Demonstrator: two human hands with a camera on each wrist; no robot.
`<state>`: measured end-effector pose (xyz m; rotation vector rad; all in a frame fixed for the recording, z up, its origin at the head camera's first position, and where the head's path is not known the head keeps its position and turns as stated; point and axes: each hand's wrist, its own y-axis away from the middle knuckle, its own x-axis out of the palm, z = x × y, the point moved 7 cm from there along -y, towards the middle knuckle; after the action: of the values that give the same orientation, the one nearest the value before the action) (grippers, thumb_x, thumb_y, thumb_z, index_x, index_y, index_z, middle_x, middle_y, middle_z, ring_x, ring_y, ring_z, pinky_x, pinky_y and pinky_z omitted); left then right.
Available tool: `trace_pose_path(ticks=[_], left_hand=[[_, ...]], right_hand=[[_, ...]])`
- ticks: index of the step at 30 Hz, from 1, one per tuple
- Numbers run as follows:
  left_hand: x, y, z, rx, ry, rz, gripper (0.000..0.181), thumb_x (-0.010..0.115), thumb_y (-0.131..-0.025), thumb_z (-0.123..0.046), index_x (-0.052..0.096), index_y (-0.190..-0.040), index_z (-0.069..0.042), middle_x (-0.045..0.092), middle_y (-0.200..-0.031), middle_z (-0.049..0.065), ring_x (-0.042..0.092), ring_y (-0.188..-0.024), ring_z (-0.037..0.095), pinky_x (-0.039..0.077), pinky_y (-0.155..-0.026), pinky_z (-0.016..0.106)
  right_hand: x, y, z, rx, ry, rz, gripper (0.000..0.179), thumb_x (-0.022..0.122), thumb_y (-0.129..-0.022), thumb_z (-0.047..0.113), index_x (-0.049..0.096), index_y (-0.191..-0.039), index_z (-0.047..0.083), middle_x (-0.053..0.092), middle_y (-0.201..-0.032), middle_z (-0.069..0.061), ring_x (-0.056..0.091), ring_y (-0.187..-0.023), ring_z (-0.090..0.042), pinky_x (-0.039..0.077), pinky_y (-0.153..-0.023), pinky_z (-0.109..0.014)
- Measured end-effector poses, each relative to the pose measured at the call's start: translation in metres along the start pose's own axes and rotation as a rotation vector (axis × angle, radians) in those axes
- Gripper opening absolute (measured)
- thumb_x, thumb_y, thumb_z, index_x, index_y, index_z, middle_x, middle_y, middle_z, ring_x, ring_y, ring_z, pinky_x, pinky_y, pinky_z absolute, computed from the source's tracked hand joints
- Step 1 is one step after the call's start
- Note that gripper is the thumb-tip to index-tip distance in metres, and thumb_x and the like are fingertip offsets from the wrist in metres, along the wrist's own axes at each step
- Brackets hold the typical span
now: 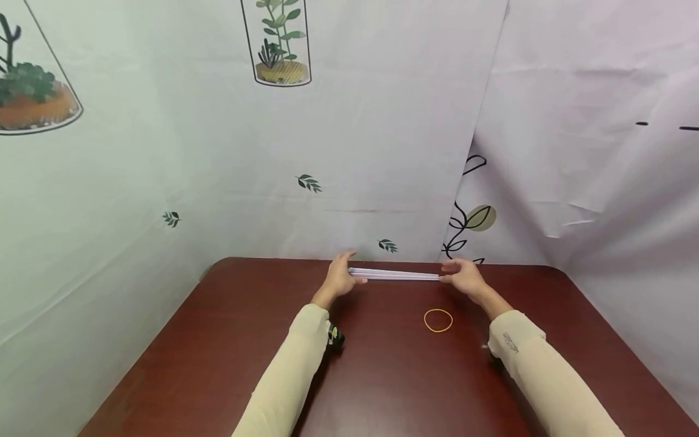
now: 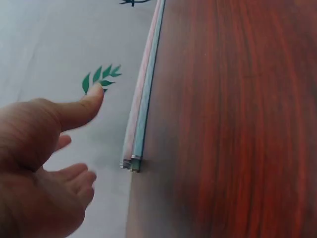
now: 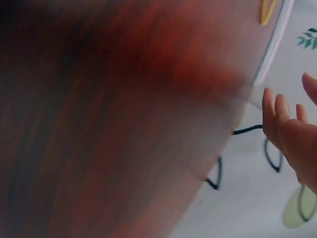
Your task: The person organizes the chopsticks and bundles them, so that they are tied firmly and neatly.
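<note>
On the table [image 1: 382, 382], we see the sticks [image 1: 395, 275] between left hand [image 1: 338, 277] and right hand [image 1: 466, 277], both with fingers apart (yellow band [image 1: 438, 331] lying nearby).

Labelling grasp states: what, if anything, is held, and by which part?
Nothing held, as far as the views show: the left grip and right grip are at opposite ends of the pastel sticks, neither wrapped round them.
</note>
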<state>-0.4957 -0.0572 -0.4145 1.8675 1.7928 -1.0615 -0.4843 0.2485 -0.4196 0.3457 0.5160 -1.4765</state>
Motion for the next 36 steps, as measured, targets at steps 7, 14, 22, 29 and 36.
trace_pose_path(ticks=[7, 14, 22, 29, 36], left_hand=[[0.01, -0.009, 0.025, -0.114, 0.078, -0.069, 0.073, 0.081, -0.069, -0.017, 0.046, -0.132, -0.004, 0.048, -0.13, 0.019, 0.042, -0.122, 0.035, 0.036, -0.098, 0.045], [0.014, -0.014, 0.032, -0.123, 0.103, -0.077, 0.069, 0.081, -0.069, -0.014, 0.05, -0.129, -0.004, 0.055, -0.121, 0.021, 0.051, -0.113, 0.035, 0.04, -0.094, 0.044], [0.018, -0.016, 0.03, -0.141, 0.098, -0.096, 0.053, 0.077, -0.071, -0.004, 0.058, -0.12, -0.001, 0.06, -0.117, 0.018, 0.05, -0.115, 0.034, 0.042, -0.093, 0.041], [0.015, -0.014, 0.024, -0.141, 0.077, -0.125, 0.042, 0.075, -0.073, -0.002, 0.065, -0.113, -0.007, 0.059, -0.12, 0.015, 0.048, -0.116, 0.036, 0.043, -0.092, 0.043], [0.019, -0.008, 0.025, -0.182, 0.045, -0.135, 0.035, 0.076, -0.072, -0.004, 0.068, -0.106, -0.008, 0.064, -0.109, 0.012, 0.048, -0.113, 0.035, 0.044, -0.089, 0.042]], right_hand=[[0.003, -0.011, -0.017, 0.135, -0.057, -0.095, 0.043, 0.062, -0.078, -0.008, 0.051, -0.119, -0.012, 0.058, -0.115, -0.026, 0.059, -0.103, -0.032, 0.05, -0.08, -0.031], [0.011, -0.018, -0.02, 0.177, -0.14, -0.108, 0.042, 0.059, -0.075, -0.013, 0.052, -0.116, -0.015, 0.059, -0.112, -0.027, 0.064, -0.092, -0.024, 0.052, -0.071, -0.026], [0.015, -0.024, -0.019, 0.144, -0.132, -0.1, 0.045, 0.061, -0.071, -0.017, 0.052, -0.115, -0.016, 0.059, -0.112, -0.028, 0.065, -0.085, -0.017, 0.052, -0.07, -0.025], [0.014, -0.026, -0.011, 0.05, 0.097, -0.122, 0.041, 0.073, -0.07, -0.005, 0.06, -0.109, -0.007, 0.065, -0.106, -0.02, 0.063, -0.096, -0.028, 0.05, -0.078, -0.03], [0.017, -0.023, -0.011, -0.001, 0.254, -0.097, 0.026, 0.075, -0.072, 0.002, 0.069, -0.098, 0.0, 0.067, -0.086, -0.01, 0.059, -0.08, -0.02, 0.045, -0.07, -0.03]])
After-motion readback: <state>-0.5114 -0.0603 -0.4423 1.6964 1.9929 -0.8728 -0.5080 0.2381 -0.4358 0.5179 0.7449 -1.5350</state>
